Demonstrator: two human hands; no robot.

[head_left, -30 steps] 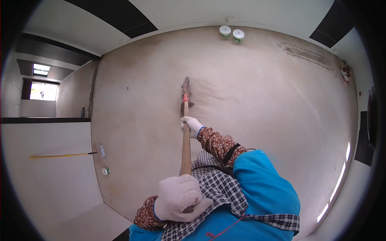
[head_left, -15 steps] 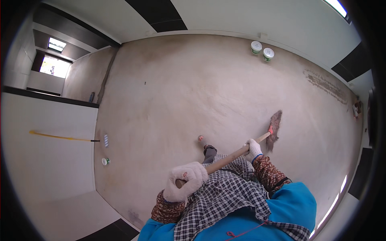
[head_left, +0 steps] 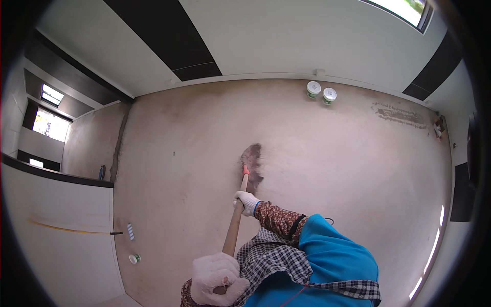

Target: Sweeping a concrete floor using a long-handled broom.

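Both my hands wear white work gloves and grip the wooden handle of a broom [head_left: 233, 227]. My left hand [head_left: 217, 279] is closed round the upper end, low in the view. Farther down the shaft, my right hand [head_left: 247, 202] wraps it just above the red socket [head_left: 246, 169]. The dark brown bristle head [head_left: 252, 155] lies on the bare grey-brown floor [head_left: 317, 153] ahead of me, and its edge looks smeared. My forearms have patterned sleeves, and a checked apron [head_left: 276, 256] hangs over my blue top.
Two lidded white-and-green tubs [head_left: 314, 90] stand by the far wall. A roller [head_left: 131, 231] with a yellow pole leans on the left wall, near a smaller tub [head_left: 134, 259]. At the right is a damp-looking patch [head_left: 401, 116], with small clutter [head_left: 439, 127] in the corner. A doorway opens at upper left.
The broom head has swept from right to left across the floor, my right hand moving with it. My left hand has gone lower in view. My head view has shifted too.
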